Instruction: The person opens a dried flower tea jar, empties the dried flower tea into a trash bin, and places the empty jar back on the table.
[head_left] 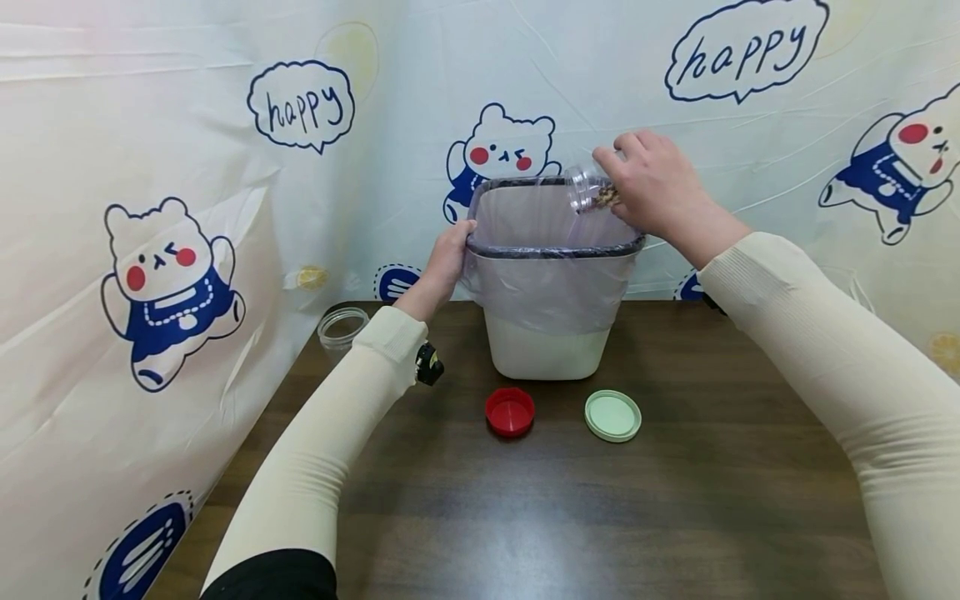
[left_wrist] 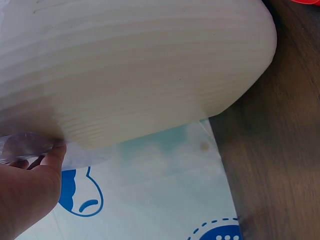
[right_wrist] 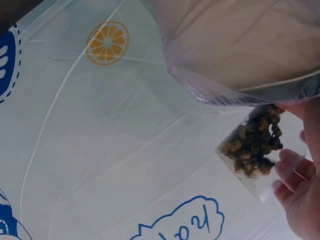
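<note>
A white bin (head_left: 551, 354) stands on the table, lined with a thin translucent bag (head_left: 551, 287) folded over its dark rim. At the bin's left side my left hand (head_left: 447, 260) grips the rim and the bag's edge; in the left wrist view its fingers are partly hidden by the plastic. My right hand (head_left: 652, 179) holds a clear jar (head_left: 581, 187) tipped sideways at the bin's right rim, its mouth facing over the opening. Small brown dried pieces (right_wrist: 257, 142) lie inside the jar along its lower side.
In front of the bin a red lid (head_left: 510, 413) and a pale green lid (head_left: 612, 416) lie on the dark wooden table (head_left: 540, 517). A second clear jar (head_left: 342, 325) stands at the back left, partly behind the left sleeve. A printed curtain (head_left: 397, 100) hangs behind.
</note>
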